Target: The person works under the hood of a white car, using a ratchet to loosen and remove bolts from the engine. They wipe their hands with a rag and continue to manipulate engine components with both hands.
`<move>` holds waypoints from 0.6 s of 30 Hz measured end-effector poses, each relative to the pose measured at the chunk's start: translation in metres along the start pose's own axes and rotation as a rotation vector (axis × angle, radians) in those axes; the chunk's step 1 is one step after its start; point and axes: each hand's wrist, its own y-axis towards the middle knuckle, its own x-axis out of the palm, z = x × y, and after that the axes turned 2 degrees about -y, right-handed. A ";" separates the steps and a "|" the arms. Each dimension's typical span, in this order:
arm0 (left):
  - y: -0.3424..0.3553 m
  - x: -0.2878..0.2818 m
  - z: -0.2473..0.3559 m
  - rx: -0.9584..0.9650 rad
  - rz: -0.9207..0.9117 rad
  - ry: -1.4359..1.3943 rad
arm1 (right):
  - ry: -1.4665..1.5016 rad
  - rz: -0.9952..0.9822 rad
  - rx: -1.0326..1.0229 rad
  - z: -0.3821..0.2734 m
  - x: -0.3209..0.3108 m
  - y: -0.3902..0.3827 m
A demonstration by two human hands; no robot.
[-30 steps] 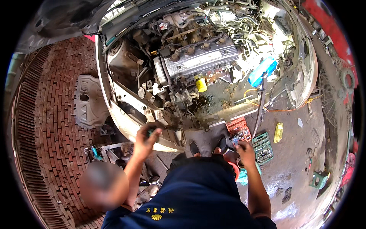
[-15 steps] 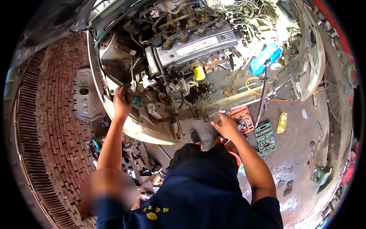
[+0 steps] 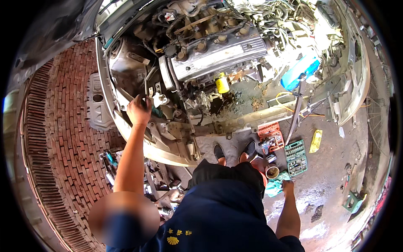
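Note:
My left hand is at the car's front left corner, its fingers curled down beside a white plastic fitting. What lies under those fingers is hidden. A small green cloth-like piece shows just right of it. Low on the right, my right hand reaches down to a crumpled teal cloth, its fingers closed at the cloth's right edge. Beside the cloth stands a round open can with brownish contents. The engine lies exposed in the bay, a yellow oil filter on its near side.
An orange socket case and a green socket case lie open on the floor, near a yellow packet. A blue container and a dark strap are at the bay's right. Loose parts crowd the lower left.
My right hand has swung from near the front crossmember down and right to the teal cloth. My left hand stays at the corner. The view has shifted, showing the can and more cloth.

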 end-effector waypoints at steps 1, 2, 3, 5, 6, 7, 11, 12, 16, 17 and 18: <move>0.007 0.003 0.010 -0.043 -0.013 -0.034 | 0.170 -0.021 0.083 0.016 0.008 -0.006; 0.000 0.002 0.010 -0.044 -0.015 -0.024 | 0.365 -0.033 0.182 -0.007 0.001 -0.012; -0.020 -0.006 -0.004 -0.064 0.005 -0.001 | 0.546 -0.046 0.284 -0.035 -0.011 -0.023; -0.035 -0.013 -0.018 -0.090 0.005 0.023 | 0.733 -0.035 0.402 -0.096 -0.034 -0.042; -0.027 -0.009 -0.012 -0.076 0.002 0.017 | 0.662 -0.029 0.426 -0.117 -0.040 -0.039; -0.016 -0.007 -0.005 -0.063 0.015 -0.009 | 0.619 -0.017 0.333 -0.123 -0.035 -0.027; -0.014 0.000 -0.002 -0.050 0.035 0.009 | 0.541 0.068 0.041 -0.204 -0.038 0.001; -0.019 -0.001 -0.005 -0.055 0.020 0.023 | 0.512 -0.005 0.026 -0.236 -0.056 -0.001; -0.013 -0.001 -0.005 -0.058 -0.005 0.028 | 0.573 -0.135 0.102 -0.269 -0.051 0.037; -0.011 -0.003 -0.005 -0.059 -0.022 0.035 | 0.570 -0.114 -0.003 -0.277 -0.046 0.046; -0.008 -0.003 -0.004 -0.059 -0.022 0.040 | 0.568 -0.092 -0.108 -0.286 -0.041 0.055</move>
